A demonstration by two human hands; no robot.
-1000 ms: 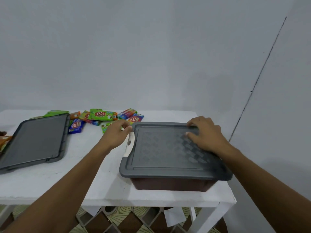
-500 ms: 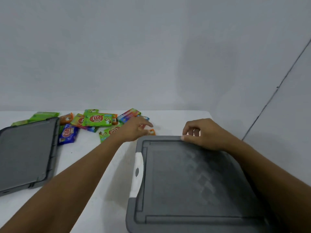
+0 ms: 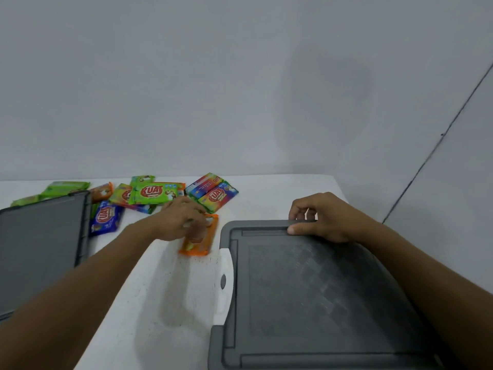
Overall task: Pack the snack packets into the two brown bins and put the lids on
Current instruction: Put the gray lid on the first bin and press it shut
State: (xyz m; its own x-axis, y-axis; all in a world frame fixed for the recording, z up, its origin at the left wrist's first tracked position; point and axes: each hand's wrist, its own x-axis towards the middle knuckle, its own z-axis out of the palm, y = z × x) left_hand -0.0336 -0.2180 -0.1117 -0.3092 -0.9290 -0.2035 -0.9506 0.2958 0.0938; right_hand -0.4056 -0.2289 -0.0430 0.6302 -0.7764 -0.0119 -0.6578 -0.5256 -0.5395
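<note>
— So, the grips?
— Well, the right hand clamps the grey lid at its far edge; the left hand curls over the orange packet just beside it, and blur hides any pinch.
— Advice?
— Pinch the packet firmly; tilt the lid well up.

Grey checker-textured lid, orange packet, white table

Soft, rather dim light with a cool grey cast. A faint broad shadow lies on the wall right of centre; another falls on the tabletop beneath the left forearm. The left hand and orange packet are motion-smeared. The grey lid shows a dull sheen, its edges bowed by the lens.
</note>
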